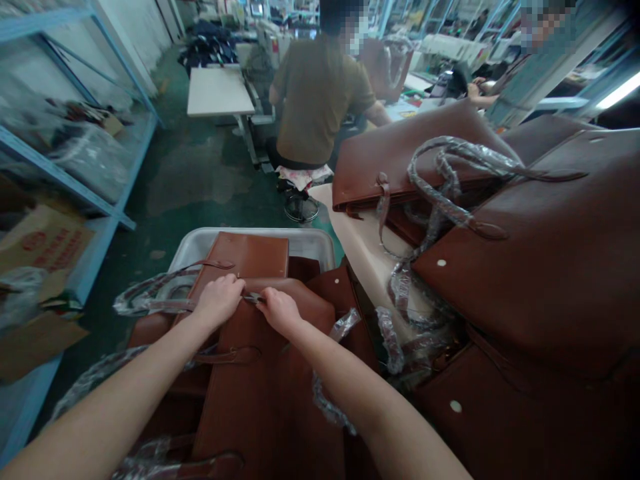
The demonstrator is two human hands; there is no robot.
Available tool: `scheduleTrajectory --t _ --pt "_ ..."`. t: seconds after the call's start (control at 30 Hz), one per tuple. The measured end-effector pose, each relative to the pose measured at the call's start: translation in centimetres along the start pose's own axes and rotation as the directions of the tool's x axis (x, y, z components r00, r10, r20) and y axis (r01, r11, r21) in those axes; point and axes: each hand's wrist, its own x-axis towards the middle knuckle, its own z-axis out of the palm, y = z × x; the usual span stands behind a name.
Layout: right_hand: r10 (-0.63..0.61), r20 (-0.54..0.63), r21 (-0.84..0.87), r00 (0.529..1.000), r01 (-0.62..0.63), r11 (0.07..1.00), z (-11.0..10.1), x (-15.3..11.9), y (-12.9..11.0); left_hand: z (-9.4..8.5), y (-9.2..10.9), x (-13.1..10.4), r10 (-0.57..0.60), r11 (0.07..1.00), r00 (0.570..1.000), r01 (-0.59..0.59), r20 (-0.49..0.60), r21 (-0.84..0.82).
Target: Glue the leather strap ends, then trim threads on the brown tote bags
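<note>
A brown leather handbag [270, 373] lies on a heap of similar bags in front of me. At its upper edge my left hand [220, 300] is closed, fingers pinching the rim. My right hand [281, 310] is closed around small metal thread snips [253, 298], whose tip points left towards my left fingers at that edge. Just beyond my hands lies another brown bag [250, 255]. A plastic-wrapped handle [155, 297] sticks out to the left of my left wrist.
A grey plastic tub [200, 237] sits under the heap. More brown bags [550, 247] with wrapped handles are piled on a table at the right. Blue shelving [125, 160] stands left. Ahead, a seated person [320, 100] works beside a white table [220, 92].
</note>
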Motion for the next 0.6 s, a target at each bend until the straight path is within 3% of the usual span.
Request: scheduleTrajectory --t 0.23,0.4,0.5,0.6 --pt "-0.03 0.035 0.017 0.999 0.03 0.999 -0.3 0.5 -0.4 0.9 -0.6 -0.2 -0.022 0.995 0.999 0.019 -0.032 -0.094" --pt "-0.021 0.034 0.083 0.999 0.018 0.996 -0.1 0.6 -0.3 2.0 0.2 0.2 -0.088 0.98 0.992 0.07 -0.094 -0.186" --pt "0.031 0.025 0.151 0.999 -0.035 0.988 -0.3 0.0 -0.3 2.3 -0.4 -0.4 -0.183 0.957 0.975 0.148 -0.125 -0.248" --pt "0.108 0.004 0.234 0.994 -0.106 0.966 -1.3 -2.7 -0.8 1.3 -1.8 -2.6 -0.332 0.909 0.93 0.271 -0.158 -0.315"
